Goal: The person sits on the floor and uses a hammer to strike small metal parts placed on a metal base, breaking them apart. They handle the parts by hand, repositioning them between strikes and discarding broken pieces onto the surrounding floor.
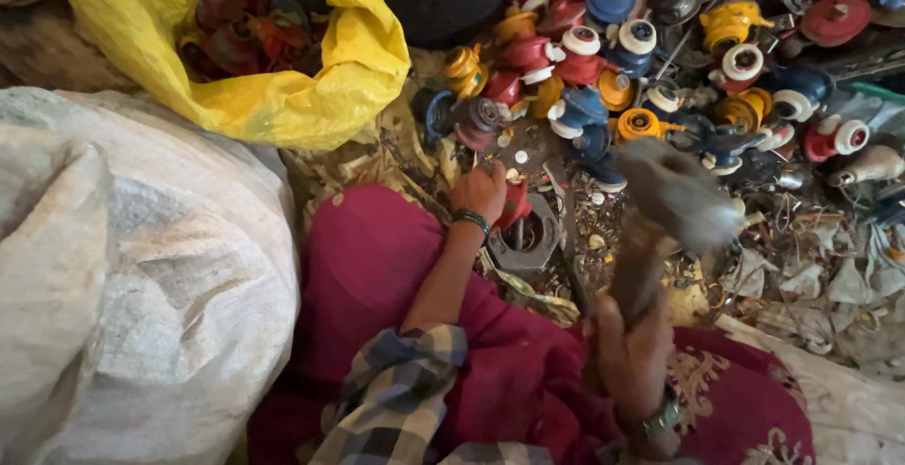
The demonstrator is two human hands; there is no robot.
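From the head camera, your left hand (481, 191) pins a small red part (515, 205) on the dark metal ring block (524, 239), just near of the heap of coloured parts (650, 69). Your fingers sit close to the strike spot, so a hammer blow that lands off-centre could catch them or send the part flying. Your right hand (630, 352) is wrapped tight around the handle of the raised, blurred hammer (674, 196); your left fingers are curled down on the part.
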